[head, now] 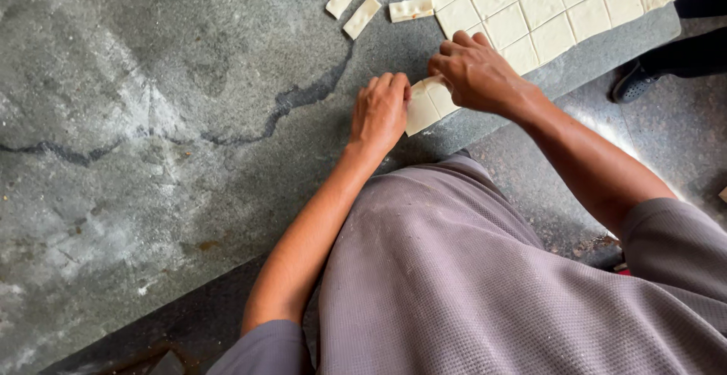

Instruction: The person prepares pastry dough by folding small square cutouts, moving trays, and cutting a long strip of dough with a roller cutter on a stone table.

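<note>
Floured stone slab [189, 118] steadies your work: left hand [379, 110] pins the dough square [424, 106], right hand [477, 72] pinches its edge to fold.

The person wears a grey-purple top with tiny waffle squares in the cloth and short sleeves. White dusty marks sit on the front. The left hand [379, 112] and right hand [475, 74] are bare
</note>
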